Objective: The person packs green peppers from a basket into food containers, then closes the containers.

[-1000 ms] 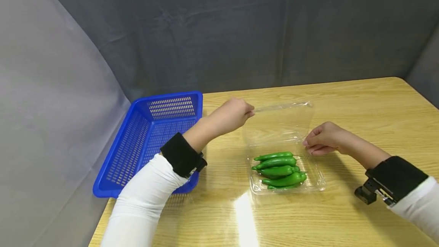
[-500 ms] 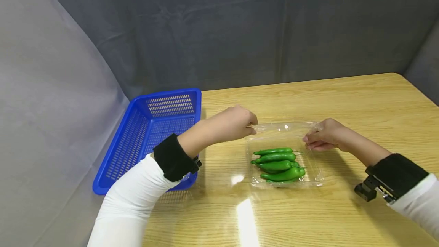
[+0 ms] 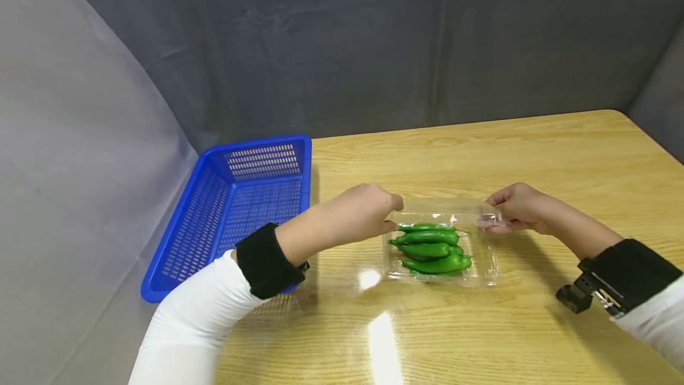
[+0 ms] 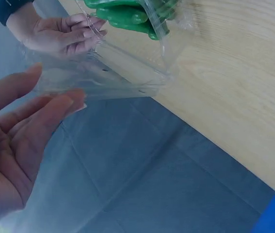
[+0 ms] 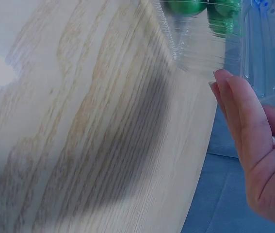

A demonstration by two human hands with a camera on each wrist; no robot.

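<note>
The left hand (image 3: 363,210) sits just left of centre in the head view, its thumb and fingers pinching the left far corner of the clear lid (image 3: 446,214); in the left wrist view the fingers (image 4: 55,104) are only loosely bent, with their tips against the transparent edge. The right hand (image 3: 517,207), to the right of centre, pinches the opposite far corner of the lid, and the right wrist view shows its fingers (image 5: 239,111) nearly straight with the tips on the plastic. The lid belongs to a clear plastic clamshell box (image 3: 483,266) that lies on the wooden table (image 3: 561,153) at the middle of the frame; the lid is lowered over the tray, and whether it is fully seated cannot be told. Inside the box lie several green peppers (image 3: 430,249), stacked side by side with their long axes running left to right. At the left of the frame a blue perforated basket (image 3: 235,195) stands on the table's left edge, near the left forearm and apart from the box. Behind the table, across the upper frame, hangs a grey cloth backdrop (image 3: 342,40).
</note>
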